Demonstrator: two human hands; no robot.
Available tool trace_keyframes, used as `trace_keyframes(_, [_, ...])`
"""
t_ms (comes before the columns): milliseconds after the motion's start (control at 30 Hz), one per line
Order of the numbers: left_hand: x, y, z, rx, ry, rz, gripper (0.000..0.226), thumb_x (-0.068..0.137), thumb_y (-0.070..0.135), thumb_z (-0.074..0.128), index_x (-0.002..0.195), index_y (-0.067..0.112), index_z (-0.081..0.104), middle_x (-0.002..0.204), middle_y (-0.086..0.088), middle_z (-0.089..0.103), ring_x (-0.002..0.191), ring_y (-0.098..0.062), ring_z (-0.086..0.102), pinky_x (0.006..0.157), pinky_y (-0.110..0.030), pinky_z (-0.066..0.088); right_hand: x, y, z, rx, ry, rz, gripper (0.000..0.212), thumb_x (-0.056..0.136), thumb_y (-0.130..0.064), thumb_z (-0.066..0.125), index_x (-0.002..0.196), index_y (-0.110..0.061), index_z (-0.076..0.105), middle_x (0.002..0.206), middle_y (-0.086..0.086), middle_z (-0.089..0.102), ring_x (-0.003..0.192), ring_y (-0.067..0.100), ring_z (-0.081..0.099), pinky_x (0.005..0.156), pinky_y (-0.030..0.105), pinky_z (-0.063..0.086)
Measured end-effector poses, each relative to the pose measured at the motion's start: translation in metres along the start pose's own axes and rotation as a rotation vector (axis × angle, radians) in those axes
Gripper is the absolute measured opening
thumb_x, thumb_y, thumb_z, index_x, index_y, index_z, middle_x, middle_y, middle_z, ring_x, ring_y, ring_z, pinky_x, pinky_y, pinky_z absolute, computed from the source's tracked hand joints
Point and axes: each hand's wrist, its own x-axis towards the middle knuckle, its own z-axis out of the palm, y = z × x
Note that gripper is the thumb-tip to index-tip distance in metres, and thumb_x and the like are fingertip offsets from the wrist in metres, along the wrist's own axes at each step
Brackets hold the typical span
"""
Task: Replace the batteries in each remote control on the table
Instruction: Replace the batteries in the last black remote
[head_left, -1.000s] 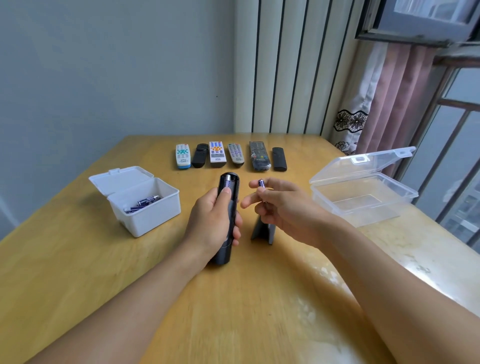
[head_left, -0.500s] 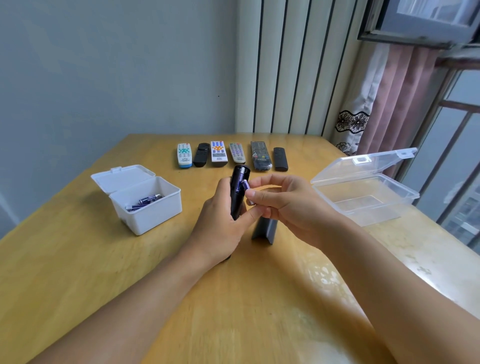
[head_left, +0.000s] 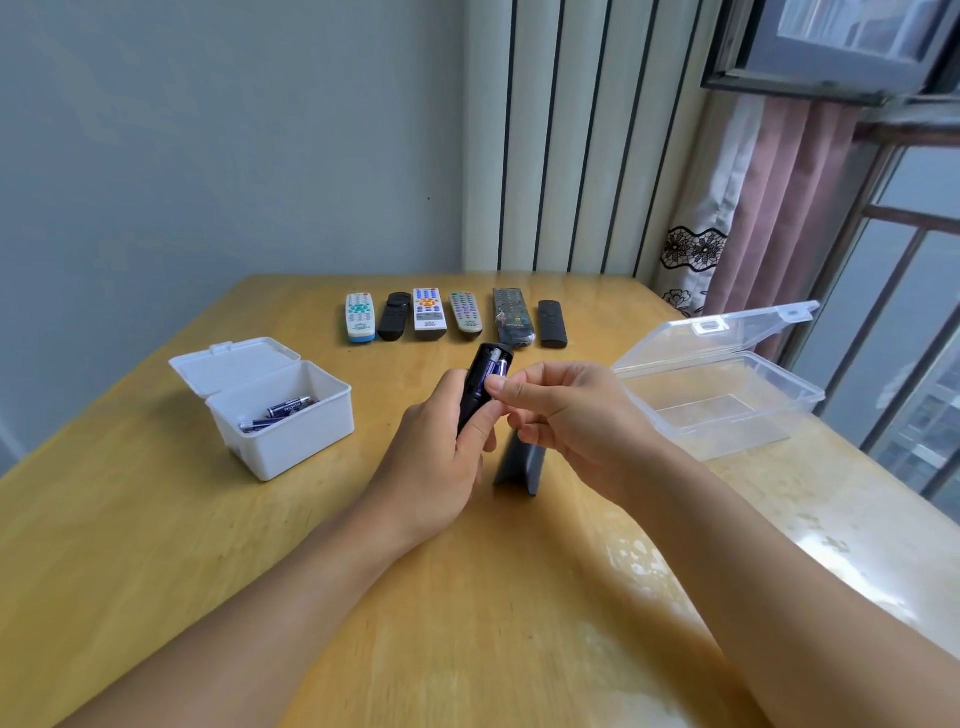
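Your left hand (head_left: 441, 457) is gripping the black remote (head_left: 480, 387) around its lower body, fingers wrapped tight on it, and is holding it above the table (head_left: 156, 545) with its open battery bay tilted up and away from you. Two blue batteries (head_left: 493, 370) are sitting side by side in that bay. Your right hand (head_left: 571, 415) is meeting the remote from the right, thumb tip pressing on the nearer end of the batteries while the other fingers are curling loosely beneath; you cannot tell whether they are pinching anything. The detached battery cover (head_left: 519, 462) is lying on the table just below your right hand. Six more remotes (head_left: 452, 317) are lying in a row at the far edge. To the left, the open white box (head_left: 280, 410) is holding several batteries; to the right, the clear plastic box (head_left: 727, 395) is sitting with its lid raised.
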Motion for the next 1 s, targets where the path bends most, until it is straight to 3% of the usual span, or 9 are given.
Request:
trace_keyframes(267, [-0.001, 0.001, -0.003, -0.078, -0.037, -0.048, 0.013, 0.103, 0.032, 0.051, 0.109, 0.021, 0.055, 0.076, -0.004, 0.064, 0.051, -0.015, 0.059, 0.046, -0.032, 0.052, -0.002, 0.003, 0.000, 0.143, -0.060, 0.094, 0.024, 0.082, -0.015, 0.081, 0.097, -0.002, 0.069, 0.072, 0.004, 0.065, 0.059, 0.008, 0.058, 0.055, 0.018, 0.050])
trace_keyframes(567, [-0.003, 0.006, -0.004, -0.160, -0.060, -0.149, 0.016, 0.105, 0.033, 0.048, 0.107, 0.019, 0.056, 0.075, -0.004, 0.064, 0.053, -0.017, 0.060, 0.048, -0.033, 0.053, 0.001, 0.006, 0.004, 0.118, -0.024, 0.043, 0.024, 0.081, -0.015, 0.082, 0.095, -0.006, 0.064, 0.075, 0.007, 0.065, 0.058, 0.009, 0.058, 0.054, 0.019, 0.050])
trace_keyframes(733, [-0.003, 0.011, -0.004, -0.249, -0.089, -0.206, 0.022, 0.106, 0.032, 0.046, 0.103, 0.012, 0.055, 0.074, -0.006, 0.062, 0.052, -0.019, 0.057, 0.048, -0.034, 0.051, 0.004, 0.005, 0.001, 0.076, -0.047, -0.016, 0.033, 0.086, -0.015, 0.078, 0.115, -0.007, 0.065, 0.079, 0.007, 0.064, 0.056, 0.009, 0.053, 0.053, 0.022, 0.047])
trace_keyframes(900, [-0.005, 0.015, -0.001, -0.371, -0.093, -0.318, 0.031, 0.107, 0.032, 0.044, 0.100, 0.004, 0.055, 0.070, -0.008, 0.058, 0.049, -0.019, 0.053, 0.045, -0.032, 0.049, 0.007, 0.009, 0.002, 0.033, -0.054, -0.044, 0.021, 0.091, -0.018, 0.073, 0.100, -0.001, 0.067, 0.071, 0.003, 0.060, 0.054, 0.008, 0.050, 0.051, 0.021, 0.043])
trace_keyframes(1000, [-0.004, 0.015, -0.001, -0.390, -0.079, -0.368, 0.029, 0.107, 0.029, 0.045, 0.101, 0.004, 0.058, 0.066, -0.008, 0.059, 0.048, -0.020, 0.056, 0.044, -0.032, 0.050, 0.008, 0.013, 0.008, -0.065, 0.010, -0.075, 0.026, 0.092, -0.020, 0.073, 0.096, 0.005, 0.066, 0.061, 0.003, 0.058, 0.050, 0.010, 0.049, 0.049, 0.023, 0.042])
